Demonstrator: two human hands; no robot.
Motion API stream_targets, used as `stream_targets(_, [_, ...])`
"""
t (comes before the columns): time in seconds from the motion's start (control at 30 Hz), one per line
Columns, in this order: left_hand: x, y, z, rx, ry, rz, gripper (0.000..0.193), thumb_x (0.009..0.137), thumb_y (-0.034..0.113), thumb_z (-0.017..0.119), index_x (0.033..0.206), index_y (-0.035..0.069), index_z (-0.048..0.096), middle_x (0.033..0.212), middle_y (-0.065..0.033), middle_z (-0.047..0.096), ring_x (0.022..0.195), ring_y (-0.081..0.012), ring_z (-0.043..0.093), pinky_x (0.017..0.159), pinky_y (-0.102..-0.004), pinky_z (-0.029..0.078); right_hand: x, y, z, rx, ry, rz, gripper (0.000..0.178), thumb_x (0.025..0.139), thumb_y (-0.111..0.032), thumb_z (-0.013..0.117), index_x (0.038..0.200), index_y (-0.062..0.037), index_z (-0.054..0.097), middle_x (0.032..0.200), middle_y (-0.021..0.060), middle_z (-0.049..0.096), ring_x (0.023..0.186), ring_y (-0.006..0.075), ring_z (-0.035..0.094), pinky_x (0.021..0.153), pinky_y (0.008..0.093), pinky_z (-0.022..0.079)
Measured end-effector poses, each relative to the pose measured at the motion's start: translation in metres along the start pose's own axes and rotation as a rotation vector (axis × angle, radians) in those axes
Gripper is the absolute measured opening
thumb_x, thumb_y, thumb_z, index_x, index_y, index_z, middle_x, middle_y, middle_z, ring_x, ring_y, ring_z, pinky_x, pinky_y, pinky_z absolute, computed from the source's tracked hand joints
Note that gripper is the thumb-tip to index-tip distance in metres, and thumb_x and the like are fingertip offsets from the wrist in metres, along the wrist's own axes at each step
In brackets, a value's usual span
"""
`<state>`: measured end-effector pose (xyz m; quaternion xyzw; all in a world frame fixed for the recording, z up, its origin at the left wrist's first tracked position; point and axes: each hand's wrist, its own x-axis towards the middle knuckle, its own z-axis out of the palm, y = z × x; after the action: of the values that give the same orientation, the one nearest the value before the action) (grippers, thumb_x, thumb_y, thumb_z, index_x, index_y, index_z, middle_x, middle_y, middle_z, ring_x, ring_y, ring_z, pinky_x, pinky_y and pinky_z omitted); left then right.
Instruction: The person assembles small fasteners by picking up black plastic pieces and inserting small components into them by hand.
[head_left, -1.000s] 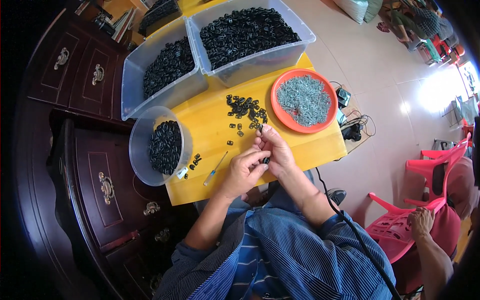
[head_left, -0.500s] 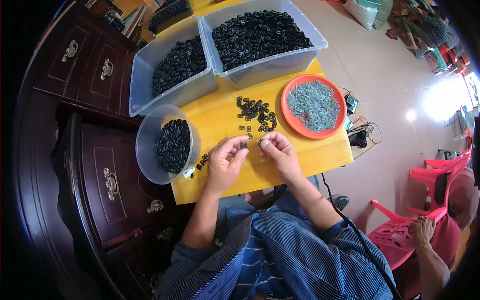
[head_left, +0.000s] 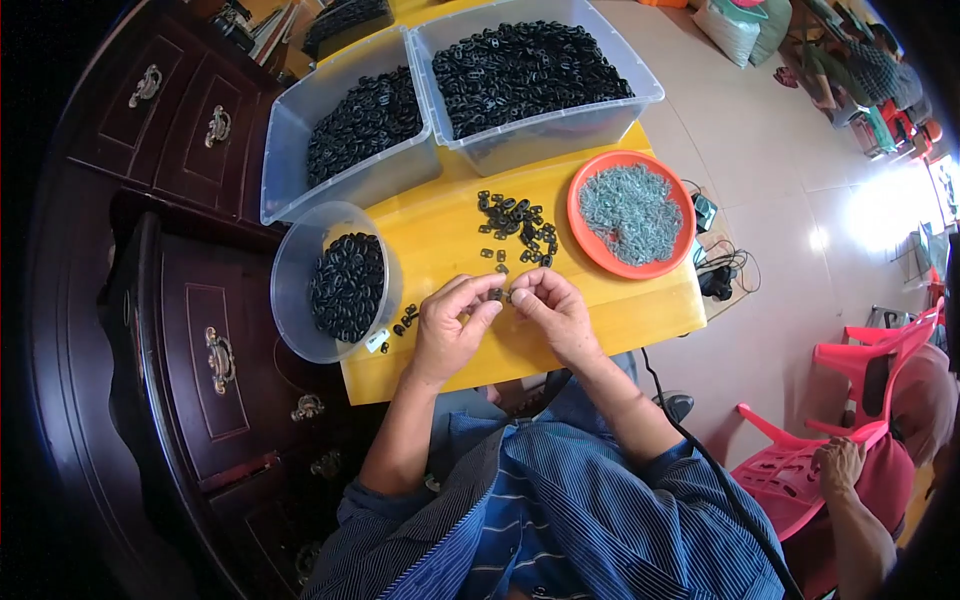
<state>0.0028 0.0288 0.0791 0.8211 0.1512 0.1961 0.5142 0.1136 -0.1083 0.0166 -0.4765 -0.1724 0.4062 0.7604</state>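
Note:
Over the front of the yellow table (head_left: 440, 225), my left hand (head_left: 452, 322) pinches a small black plastic two-hole piece (head_left: 495, 294) between thumb and finger. My right hand (head_left: 558, 318) is closed in a pinch just beside it, its fingertips against the piece's right side. What the right fingers hold is too small to make out. Just beyond my hands lies a loose pile of similar black pieces (head_left: 512, 217). To the right of the pile, an orange plate (head_left: 577, 222) holds a heap of small silvery metal parts (head_left: 630, 215).
A round clear tub (head_left: 290, 300) of black pieces stands at the table's left edge. Behind are two clear bins (head_left: 455, 150) full of them. Dark wooden drawers (head_left: 200, 350) close off the left. At right are cables (head_left: 735, 262), a pink chair (head_left: 790, 470) and another person's hand (head_left: 840, 465).
My right hand has moved left, bringing its fingertips from a small gap away up to the black piece in my left hand. The left hand has stayed nearly in place.

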Motion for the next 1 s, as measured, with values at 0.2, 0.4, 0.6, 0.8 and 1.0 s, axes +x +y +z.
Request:
stream_targets(0.2, [0.0011, 0.0001, 0.0015, -0.005, -0.007, -0.004, 0.032, 0.084, -0.006, 0.07, 0.116, 0.001, 0.07, 0.088, -0.0069, 0.065, 0.077, -0.0134, 0.062, 0.069, -0.026, 0.053, -0.001, 0.0022, -0.0026, -0.027, -0.009, 0.003, 0.011, 0.099, -0.01, 0.065, 0.107, -0.0029, 0.062, 0.092, -0.004, 0.063, 0.084, 0.0032, 0.058, 0.076, 0.0202, 0.048])
stream_targets(0.4, [0.0028, 0.0016, -0.0023, 0.017, -0.048, 0.035, 0.031, 0.085, -0.006, 0.07, 0.115, 0.0, 0.071, 0.091, -0.0087, 0.068, 0.079, -0.0152, 0.064, 0.071, -0.027, 0.054, -0.0013, 0.0014, -0.0027, -0.068, -0.023, 0.0, 0.012, 0.099, -0.01, 0.065, 0.108, -0.0029, 0.063, 0.092, -0.0031, 0.064, 0.082, 0.0037, 0.059, 0.074, 0.0209, 0.049])
stream_targets(0.6, [0.0046, 0.003, -0.0026, 0.027, -0.098, 0.053, 0.031, 0.085, -0.005, 0.07, 0.116, 0.0, 0.071, 0.094, -0.0102, 0.07, 0.079, -0.0167, 0.067, 0.072, -0.0277, 0.054, -0.0026, -0.0009, -0.0032, -0.075, -0.029, 0.007, 0.013, 0.099, -0.01, 0.066, 0.109, -0.0025, 0.063, 0.093, -0.0023, 0.065, 0.082, 0.0043, 0.059, 0.073, 0.0217, 0.05])
stream_targets(0.8, [0.0055, 0.002, -0.0033, 0.012, -0.114, 0.03, 0.033, 0.083, -0.006, 0.071, 0.116, 0.001, 0.072, 0.091, -0.007, 0.068, 0.078, -0.0135, 0.063, 0.071, -0.0252, 0.051, -0.0024, -0.0015, -0.0034, -0.064, -0.026, 0.016, 0.012, 0.099, -0.009, 0.066, 0.109, -0.002, 0.064, 0.093, -0.0025, 0.065, 0.083, 0.004, 0.059, 0.075, 0.0207, 0.049])
stream_targets(1.0, [0.0083, 0.0025, -0.0046, 0.02, -0.136, 0.05, 0.033, 0.084, -0.006, 0.07, 0.115, 0.001, 0.072, 0.09, -0.0072, 0.067, 0.078, -0.0141, 0.063, 0.071, -0.0256, 0.051, -0.0028, -0.0018, -0.0021, -0.016, -0.011, 0.052, 0.013, 0.099, -0.009, 0.066, 0.109, -0.002, 0.065, 0.092, -0.0015, 0.066, 0.082, 0.0052, 0.06, 0.075, 0.0218, 0.05])
